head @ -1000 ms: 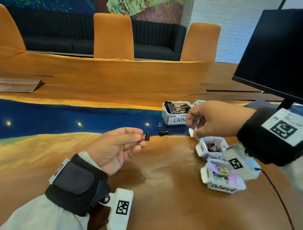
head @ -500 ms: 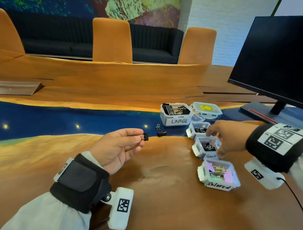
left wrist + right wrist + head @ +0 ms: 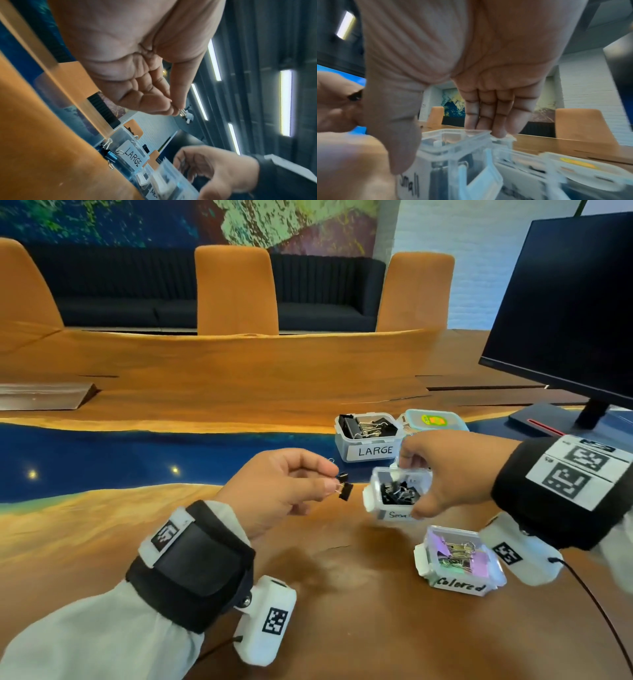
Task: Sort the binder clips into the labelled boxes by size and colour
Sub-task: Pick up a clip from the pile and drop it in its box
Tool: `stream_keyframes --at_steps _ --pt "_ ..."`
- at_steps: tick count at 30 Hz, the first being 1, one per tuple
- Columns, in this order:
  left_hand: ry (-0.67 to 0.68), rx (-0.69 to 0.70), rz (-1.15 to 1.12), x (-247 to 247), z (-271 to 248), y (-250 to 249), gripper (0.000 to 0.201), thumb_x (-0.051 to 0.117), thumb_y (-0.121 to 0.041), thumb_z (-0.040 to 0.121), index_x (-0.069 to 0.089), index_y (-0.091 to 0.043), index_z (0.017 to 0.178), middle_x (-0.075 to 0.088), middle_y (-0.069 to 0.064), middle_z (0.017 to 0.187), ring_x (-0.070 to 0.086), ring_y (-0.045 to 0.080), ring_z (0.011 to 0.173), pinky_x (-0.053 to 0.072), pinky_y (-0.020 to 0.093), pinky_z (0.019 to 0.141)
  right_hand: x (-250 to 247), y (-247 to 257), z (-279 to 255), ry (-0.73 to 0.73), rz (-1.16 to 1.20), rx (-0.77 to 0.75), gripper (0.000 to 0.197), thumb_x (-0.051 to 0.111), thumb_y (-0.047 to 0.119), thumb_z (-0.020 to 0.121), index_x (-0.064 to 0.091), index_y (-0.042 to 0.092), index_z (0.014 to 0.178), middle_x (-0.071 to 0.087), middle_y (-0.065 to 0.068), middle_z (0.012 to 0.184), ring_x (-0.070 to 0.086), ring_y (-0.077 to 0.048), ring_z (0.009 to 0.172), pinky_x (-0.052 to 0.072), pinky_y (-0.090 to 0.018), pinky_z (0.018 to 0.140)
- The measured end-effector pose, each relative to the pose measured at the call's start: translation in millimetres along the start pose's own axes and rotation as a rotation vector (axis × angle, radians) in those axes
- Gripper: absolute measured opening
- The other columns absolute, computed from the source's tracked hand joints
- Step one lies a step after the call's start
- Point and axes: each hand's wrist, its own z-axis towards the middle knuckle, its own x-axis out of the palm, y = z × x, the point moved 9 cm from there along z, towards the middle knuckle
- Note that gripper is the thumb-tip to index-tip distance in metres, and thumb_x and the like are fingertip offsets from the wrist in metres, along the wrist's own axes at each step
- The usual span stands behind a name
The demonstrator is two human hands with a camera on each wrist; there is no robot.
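My left hand (image 3: 329,484) pinches a small black binder clip (image 3: 346,492) by its wire handles, above the table's middle. In the left wrist view the clip (image 3: 186,115) sticks out past the fingertips. My right hand (image 3: 414,482) grips the clear box labelled Small (image 3: 394,501), thumb on the labelled front and fingers on the far rim, tilted and lifted off the table just right of the clip. The Small box (image 3: 453,148) holds several black clips. The Large box (image 3: 368,441) stands behind, the Colored box (image 3: 459,563) in front right.
Loose clips (image 3: 109,152) lie on the table in front of the Large box. A box with a teal lid (image 3: 433,421) stands to the right of the Large box. A dark monitor (image 3: 565,302) stands on its base at the far right. Orange chairs line the far edge.
My right hand came down on the row of boxes, took hold of the Small box and carried it left towards the clip. My left hand moved right with the clip.
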Motion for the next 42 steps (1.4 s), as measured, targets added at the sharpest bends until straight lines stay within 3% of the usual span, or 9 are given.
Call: stream_keyframes --at_steps 6,10,12,16,18,22,29,35,42 --pt "-0.06 0.2 0.426 33.0 9.9 -38.3 0.011 0.079 -0.015 0.085 0.078 -0.026 0.09 0.078 -0.005 0.081 0.072 0.008 0.081 0.056 0.022 0.079 -11.5 53.8 -5.3 -0.031 -0.04 -0.132 0.062 0.08 0.065 0.058 0.051 0.031 0.102 0.058 0.009 0.093 0.057 -0.012 0.084 0.056 -0.04 0.079" --pt "-0.011 0.23 0.606 48.7 7.2 -35.2 0.02 0.07 -0.02 0.092 0.078 -0.033 0.104 0.077 -0.017 0.091 0.07 -0.002 0.089 0.055 0.025 0.087 -14.2 59.5 -4.5 -0.046 -0.034 -0.138 0.06 0.08 0.063 0.058 0.051 0.027 0.097 0.058 0.006 0.088 0.057 -0.015 0.079 0.056 -0.041 0.075" --pt "0.02 0.251 0.612 50.4 5.3 -37.1 0.025 0.065 -0.02 0.096 0.076 -0.038 0.111 0.077 -0.017 0.097 0.07 0.005 0.097 0.055 0.027 0.091 -12.7 55.7 -3.2 -0.041 -0.038 -0.135 0.062 0.08 0.064 0.059 0.053 0.028 0.101 0.059 0.006 0.092 0.059 -0.015 0.083 0.056 -0.041 0.078" --pt "-0.093 0.267 0.41 16.8 5.2 -49.5 0.022 0.063 -0.019 0.098 0.074 -0.031 0.113 0.077 -0.02 0.097 0.066 -0.011 0.098 0.046 0.003 0.08 -8.6 29.7 1.1 -0.023 0.006 -0.081 0.064 0.082 0.059 0.06 0.053 0.03 0.109 0.059 0.008 0.103 0.06 -0.016 0.093 0.056 -0.04 0.085" --pt "-0.141 0.238 0.266 -3.9 5.6 -43.9 0.019 0.062 -0.015 0.098 0.073 -0.027 0.107 0.078 -0.015 0.094 0.066 -0.01 0.087 0.046 0.007 0.075 -6.8 8.5 3.7 -0.003 -0.006 -0.024 0.063 0.083 0.056 0.06 0.053 0.031 0.11 0.058 0.01 0.104 0.06 -0.015 0.094 0.056 -0.038 0.086" --pt "-0.18 0.083 0.089 -29.8 8.6 -4.3 0.017 0.06 -0.013 0.099 0.074 -0.021 0.105 0.079 0.0 0.096 0.061 0.013 0.083 0.044 0.031 0.074 2.2 -34.9 8.0 0.056 -0.083 0.101 0.064 0.086 0.052 0.06 0.054 0.033 0.112 0.061 0.01 0.105 0.06 -0.013 0.095 0.056 -0.036 0.088" --pt "-0.178 -0.117 -0.371 -47.6 12.9 45.7 0.019 0.056 -0.016 0.099 0.071 -0.01 0.109 0.074 0.004 0.088 0.059 0.009 0.068 0.043 0.024 0.063 23.6 -64.6 5.2 0.157 -0.121 0.144 0.07 0.089 0.049 0.06 0.056 0.031 0.12 0.058 0.014 0.109 0.059 -0.01 0.098 0.053 -0.03 0.09" --pt "-0.134 -0.235 -0.593 -54.7 19.0 67.0 0.017 0.066 -0.027 0.083 0.074 -0.017 0.093 0.066 -0.001 0.079 0.058 0.01 0.065 0.043 0.021 0.054 -1.3 -17.6 19.7 0.081 -0.198 0.049 0.054 0.069 0.057 0.082 0.054 0.032 0.127 0.059 0.009 0.122 0.058 -0.014 0.107 0.052 -0.035 0.095" --pt "-0.152 -0.316 -0.704 -57.6 15.3 81.4 0.014 0.069 -0.026 0.08 0.071 -0.016 0.09 0.061 -0.001 0.074 0.055 0.012 0.065 0.039 0.023 0.058 -1.0 77.8 105.5 0.151 -0.269 -0.004 0.031 0.048 0.021 0.1 0.064 0.007 0.124 0.064 -0.008 0.12 0.062 -0.03 0.105 0.05 -0.043 0.098"
